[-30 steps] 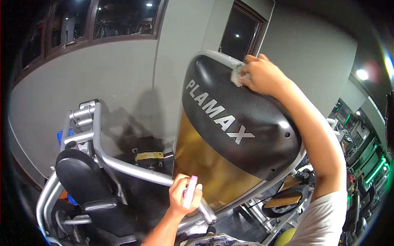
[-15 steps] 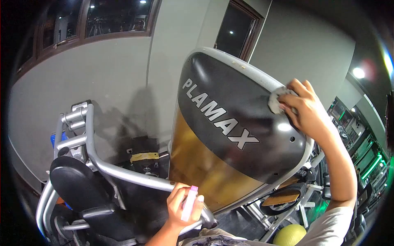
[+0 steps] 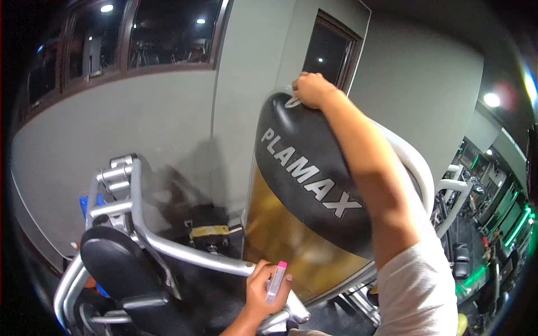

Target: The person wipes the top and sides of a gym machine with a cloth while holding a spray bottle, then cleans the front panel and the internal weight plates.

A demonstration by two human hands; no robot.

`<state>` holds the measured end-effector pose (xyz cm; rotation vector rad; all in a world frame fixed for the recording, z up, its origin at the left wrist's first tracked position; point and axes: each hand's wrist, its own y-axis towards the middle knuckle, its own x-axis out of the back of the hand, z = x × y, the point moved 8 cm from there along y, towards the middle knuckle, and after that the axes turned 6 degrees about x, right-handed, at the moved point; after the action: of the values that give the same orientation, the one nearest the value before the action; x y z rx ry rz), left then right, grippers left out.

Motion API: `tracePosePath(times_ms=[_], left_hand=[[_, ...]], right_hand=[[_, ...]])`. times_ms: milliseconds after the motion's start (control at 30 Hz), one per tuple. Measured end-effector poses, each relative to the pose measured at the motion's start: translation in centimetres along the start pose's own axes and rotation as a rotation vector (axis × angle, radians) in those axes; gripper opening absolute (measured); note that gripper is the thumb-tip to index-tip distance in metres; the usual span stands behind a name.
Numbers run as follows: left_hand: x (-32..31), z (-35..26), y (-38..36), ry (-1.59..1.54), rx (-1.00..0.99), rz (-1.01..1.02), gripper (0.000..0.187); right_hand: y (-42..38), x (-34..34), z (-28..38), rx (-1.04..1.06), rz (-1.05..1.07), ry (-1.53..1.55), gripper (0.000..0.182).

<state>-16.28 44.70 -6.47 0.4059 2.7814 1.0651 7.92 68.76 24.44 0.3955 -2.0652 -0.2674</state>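
Observation:
My right hand (image 3: 314,89) is closed at the top edge of the machine's black and gold panel (image 3: 305,168), which bears the word PLAMAX. Only a sliver of the greyish cloth (image 3: 292,102) shows below its fingers. Low in the view, my left hand (image 3: 268,291) is wrapped round a small clear bottle with a pink cap (image 3: 276,281). It is beside the silver tube (image 3: 196,255) of the machine frame. My right forearm crosses in front of the panel's right part.
A black padded seat (image 3: 120,269) with silver tubes stands at the left. Grey walls (image 3: 162,123) with dark windows (image 3: 174,33) lie behind. More gym equipment (image 3: 460,257) is at the right, and a yellowish ball (image 3: 462,323) shows at the lower right.
My right hand has moved with the cloth from the panel's right edge up and left to its top. My left hand still holds the bottle, now slightly further right and lower in view.

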Motion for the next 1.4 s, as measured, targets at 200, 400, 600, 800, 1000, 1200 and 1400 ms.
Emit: tracePosePath(times_ms=[200, 400, 600, 800, 1000, 1200, 1400], left_hand=[[-0.7, 1.2, -0.6, 0.009, 0.054, 0.039, 0.014], [-0.9, 0.5, -0.2, -0.029, 0.058, 0.097, 0.013], [-0.8, 0.4, -0.5, -0.049, 0.076, 0.097, 0.013], [0.0, 0.1, -0.3, -0.021, 0.099, 0.025, 0.015], [0.0, 0.6, -0.1, 0.031, 0.120, 0.042, 0.012], [-1.3, 1.3, -0.3, 0.039, 0.023, 0.073, 0.014], [-1.3, 1.1, -0.3, 0.053, 0.099, 0.081, 0.011]], right_hand=[[-2.5, 1.7, 1.2, 0.083, 0.098, -0.068, 0.033], [-13.3, 6.8, 0.7, 0.178, 0.055, 0.045, 0.026], [-27.9, 12.9, 1.4, 0.040, -0.041, -0.015, 0.019], [-33.3, 14.1, 1.4, -0.049, -0.225, 0.112, 0.014], [-24.9, 10.8, 1.4, 0.158, -0.235, 0.020, 0.012], [-17.4, 7.4, 0.9, 0.212, -0.192, 0.029, 0.016], [-25.7, 10.0, 5.1, 0.180, -0.106, -0.097, 0.014]])
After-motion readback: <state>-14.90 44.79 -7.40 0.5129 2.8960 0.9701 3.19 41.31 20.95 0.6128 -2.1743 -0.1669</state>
